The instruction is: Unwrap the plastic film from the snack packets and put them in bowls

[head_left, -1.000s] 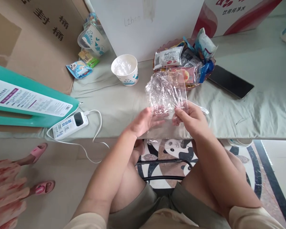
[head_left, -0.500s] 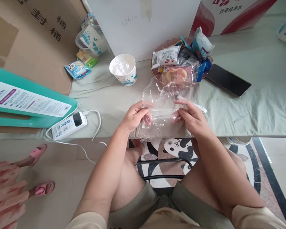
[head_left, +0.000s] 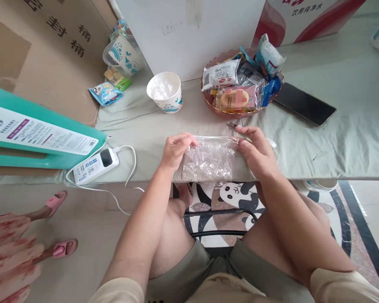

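A clear plastic bag [head_left: 208, 162] is stretched between my two hands at the table's front edge, its top edge pulled fairly straight. My left hand [head_left: 177, 151] pinches the bag's upper left corner. At the upper right corner, my right hand [head_left: 257, 149] pinches it between thumb and fingers. A thin pen-like item [head_left: 271, 143], white at one end and dark at the other, passes beneath my right hand; whether it is held or lies on the cloth I cannot tell. Behind the bag stands a pink bowl [head_left: 222, 112] heaped with wrapped snacks [head_left: 238, 97].
A paper cup [head_left: 169, 103] with clear plastic inside stands left of the bowl. A black phone [head_left: 306, 105] lies to the right. At the left are a white power bank [head_left: 96, 166] with a cable and a green jug [head_left: 50, 130]. Another person's slippered feet [head_left: 66, 248] show on the floor.
The upper part of the bag, which stood up loosely in front of the bowl, is now folded down. Its edge is drawn tight between my hands.
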`<state>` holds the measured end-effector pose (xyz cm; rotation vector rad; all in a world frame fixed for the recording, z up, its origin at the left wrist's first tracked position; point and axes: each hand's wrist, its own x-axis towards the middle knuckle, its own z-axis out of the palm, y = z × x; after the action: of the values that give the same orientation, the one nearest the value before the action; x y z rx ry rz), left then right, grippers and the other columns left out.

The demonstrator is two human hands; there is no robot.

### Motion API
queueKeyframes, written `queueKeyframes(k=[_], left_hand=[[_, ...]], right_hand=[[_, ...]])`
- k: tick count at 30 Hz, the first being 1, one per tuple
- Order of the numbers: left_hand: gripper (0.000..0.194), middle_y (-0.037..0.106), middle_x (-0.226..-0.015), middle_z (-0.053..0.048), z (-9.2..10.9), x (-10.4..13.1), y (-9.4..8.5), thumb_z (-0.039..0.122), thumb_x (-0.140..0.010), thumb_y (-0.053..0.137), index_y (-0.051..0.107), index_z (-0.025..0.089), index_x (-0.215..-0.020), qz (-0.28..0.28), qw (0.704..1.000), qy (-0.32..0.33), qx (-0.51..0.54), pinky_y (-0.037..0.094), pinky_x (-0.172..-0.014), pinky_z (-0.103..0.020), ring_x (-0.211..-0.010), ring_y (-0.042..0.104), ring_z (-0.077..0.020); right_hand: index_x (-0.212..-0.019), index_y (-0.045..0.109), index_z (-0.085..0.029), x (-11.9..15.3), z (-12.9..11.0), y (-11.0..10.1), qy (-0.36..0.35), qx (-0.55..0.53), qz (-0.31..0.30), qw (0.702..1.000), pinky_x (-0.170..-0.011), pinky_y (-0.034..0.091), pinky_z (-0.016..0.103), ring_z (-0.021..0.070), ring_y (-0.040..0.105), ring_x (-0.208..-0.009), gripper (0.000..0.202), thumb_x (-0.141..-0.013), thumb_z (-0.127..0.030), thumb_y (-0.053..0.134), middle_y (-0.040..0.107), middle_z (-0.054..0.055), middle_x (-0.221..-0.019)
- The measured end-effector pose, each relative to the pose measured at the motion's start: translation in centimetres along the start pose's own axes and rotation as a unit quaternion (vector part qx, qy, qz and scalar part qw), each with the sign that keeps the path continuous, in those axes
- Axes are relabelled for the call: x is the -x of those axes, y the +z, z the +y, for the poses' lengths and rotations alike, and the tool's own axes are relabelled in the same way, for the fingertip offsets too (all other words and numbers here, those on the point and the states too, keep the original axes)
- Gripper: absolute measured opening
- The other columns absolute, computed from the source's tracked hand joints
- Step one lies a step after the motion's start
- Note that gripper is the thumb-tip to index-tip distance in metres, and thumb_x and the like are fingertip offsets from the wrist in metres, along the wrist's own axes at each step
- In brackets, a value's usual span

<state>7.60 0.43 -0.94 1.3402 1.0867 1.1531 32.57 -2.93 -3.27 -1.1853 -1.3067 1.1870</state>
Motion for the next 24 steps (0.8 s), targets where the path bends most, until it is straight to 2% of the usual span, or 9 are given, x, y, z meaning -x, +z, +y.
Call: queueKeyframes(k=[3,5,8,11,13,15,17,20,24], left_hand=[[0.015,0.066,-0.070,-0.001,0.2,0.1,0.3,0.031,-0.072,0.079,0.071,0.020,-0.064,-0.012,0.999,-0.002,0.034,0.050,-0.072,-0.029,-0.073,0.064,-0.0140],[0.015,0.066,-0.077,-0.001,0.2,0.1,0.4,0.028,-0.067,0.082,0.071,0.020,-0.072,-0.020,0.998,-0.013,0.066,0.052,-0.074,-0.028,-0.079,0.066,-0.0146],[0.032,0.065,-0.092,0.000,0.4,0.2,0.3,0.025,-0.063,0.086,0.068,0.022,-0.089,-0.017,0.993,-0.035,0.112,0.056,-0.074,-0.028,-0.084,0.067,-0.0150],[0.072,0.065,-0.108,0.000,0.8,0.4,0.5,0.023,-0.060,0.090,0.058,0.034,-0.124,-0.018,0.987,-0.074,0.144,0.058,-0.077,-0.031,-0.093,0.072,-0.0197],[0.097,0.066,-0.118,-0.003,1.1,0.6,0.9,0.024,-0.059,0.091,0.043,0.040,-0.142,-0.030,0.978,-0.127,0.161,0.059,-0.078,-0.033,-0.104,0.073,-0.0255],[0.104,0.066,-0.125,-0.007,1.4,0.7,1.4,0.026,-0.061,0.090,0.035,0.037,-0.149,-0.044,0.965,-0.194,0.171,0.059,-0.078,-0.033,-0.110,0.073,-0.0289],[0.106,0.067,-0.128,-0.009,1.4,0.7,1.7,0.024,-0.061,0.089,0.034,0.033,-0.151,-0.040,0.958,-0.226,0.170,0.059,-0.081,-0.033,-0.110,0.073,-0.0284],[0.104,0.068,-0.132,-0.007,1.3,0.5,1.9,0.019,-0.058,0.089,0.040,0.034,-0.148,-0.006,0.967,-0.188,0.170,0.059,-0.085,-0.031,-0.107,0.075,-0.0243],[0.065,0.073,-0.125,-0.009,1.1,0.1,1.8,0.027,-0.060,0.089,0.064,0.024,-0.121,-0.043,0.962,-0.186,0.193,0.061,-0.079,-0.029,-0.098,0.076,-0.0217]], right_hand=[[-0.139,0.043,-0.037,0.2,-0.4,0.6,0.039,-0.074,-0.010,0.996,-0.099,0.058,0.044,0.0238,0.067,-0.115,0.067,-0.081,-0.044,0.077,0.060,0.007,-0.138],[-0.142,0.040,-0.036,0.2,-0.9,0.9,0.061,-0.099,-0.034,0.993,-0.094,0.060,0.043,0.0243,0.068,-0.111,0.077,-0.078,-0.044,0.081,0.065,0.008,-0.129],[-0.125,0.055,-0.029,0.2,-1.3,1.3,0.099,-0.101,-0.055,0.988,-0.088,0.059,0.040,0.0224,0.069,-0.100,0.054,-0.077,-0.038,0.080,0.070,0.006,-0.111],[-0.096,0.063,-0.023,0.2,-1.2,1.5,0.121,-0.083,-0.026,0.989,-0.080,0.056,0.035,0.0181,0.066,-0.086,0.018,-0.083,-0.035,0.071,0.069,0.003,-0.094],[-0.090,0.061,-0.024,0.2,-1.0,1.5,0.108,-0.104,0.012,0.989,-0.074,0.053,0.032,0.0157,0.063,-0.079,0.011,-0.086,-0.033,0.066,0.066,0.000,-0.085],[-0.089,0.059,-0.025,0.2,-0.9,1.4,0.088,-0.129,0.043,0.987,-0.070,0.050,0.030,0.0148,0.061,-0.075,0.010,-0.086,-0.033,0.064,0.064,-0.002,-0.082],[-0.092,0.060,-0.026,0.2,-1.1,1.3,0.089,-0.129,0.041,0.987,-0.066,0.049,0.030,0.0150,0.060,-0.071,0.014,-0.087,-0.038,0.064,0.063,-0.002,-0.079],[-0.095,0.063,-0.024,0.2,-1.8,1.3,0.136,-0.074,-0.020,0.988,-0.057,0.044,0.029,0.0141,0.056,-0.060,0.022,-0.085,-0.043,0.067,0.062,-0.001,-0.069],[-0.091,0.064,-0.022,0.2,-2.5,1.3,0.133,-0.033,-0.024,0.990,-0.050,0.037,0.027,0.0115,0.050,-0.051,0.022,-0.083,-0.041,0.068,0.058,-0.003,-0.060]])
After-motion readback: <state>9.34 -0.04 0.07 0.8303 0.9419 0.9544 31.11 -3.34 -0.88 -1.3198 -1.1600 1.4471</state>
